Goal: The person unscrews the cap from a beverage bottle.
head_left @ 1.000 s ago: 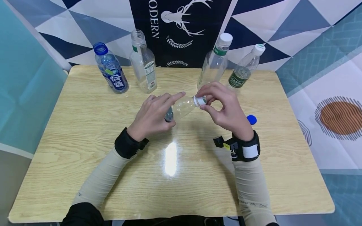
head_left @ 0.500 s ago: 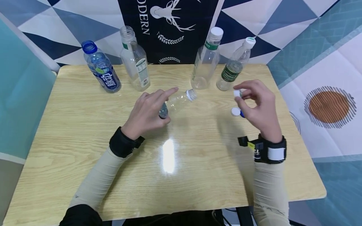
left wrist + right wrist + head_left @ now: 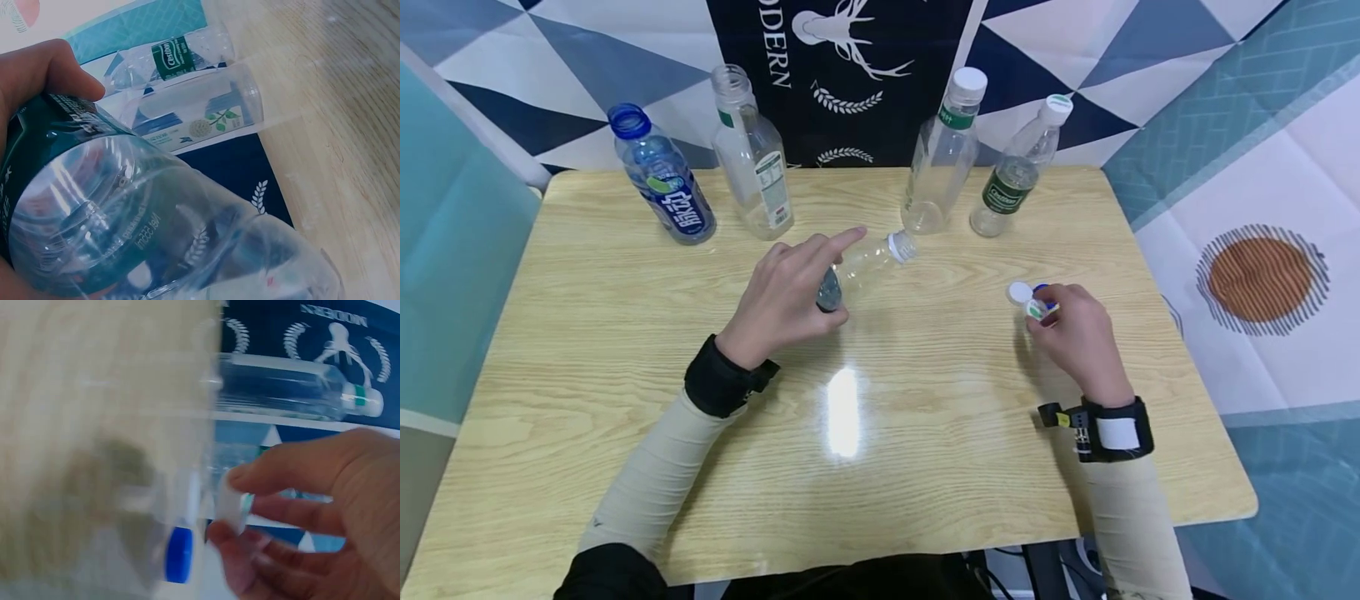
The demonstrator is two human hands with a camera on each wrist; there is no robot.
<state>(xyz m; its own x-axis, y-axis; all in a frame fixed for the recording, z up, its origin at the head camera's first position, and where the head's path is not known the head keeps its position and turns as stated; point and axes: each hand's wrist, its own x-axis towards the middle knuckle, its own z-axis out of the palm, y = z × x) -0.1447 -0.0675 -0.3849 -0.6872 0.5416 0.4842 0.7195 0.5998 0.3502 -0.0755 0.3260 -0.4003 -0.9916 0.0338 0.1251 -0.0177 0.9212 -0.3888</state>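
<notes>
My left hand [image 3: 786, 292] grips a clear plastic bottle [image 3: 867, 265] around its body. The bottle leans over with its uncapped neck pointing right, and the left wrist view shows its green label [image 3: 47, 140] under the fingers. Over the right part of the table, my right hand [image 3: 1078, 337] pinches a white bottle cap [image 3: 228, 503] with a green print between thumb and fingers. Right beside that cap lie another white cap [image 3: 1019, 292] and a blue cap [image 3: 179, 555], partly covered by the hand in the head view.
Along the back edge stand an uncapped blue-tinted bottle [image 3: 666, 187] and a tall uncapped clear bottle [image 3: 752, 171] on the left. A tall white-capped bottle [image 3: 938, 171] and a smaller green-labelled one [image 3: 1011, 179] stand on the right. The wooden table [image 3: 925, 417] has rounded corners.
My right hand has taken the white cap off the bottle, carried it right and lowered it beside the other caps. The left hand keeps its grip on the bottle.
</notes>
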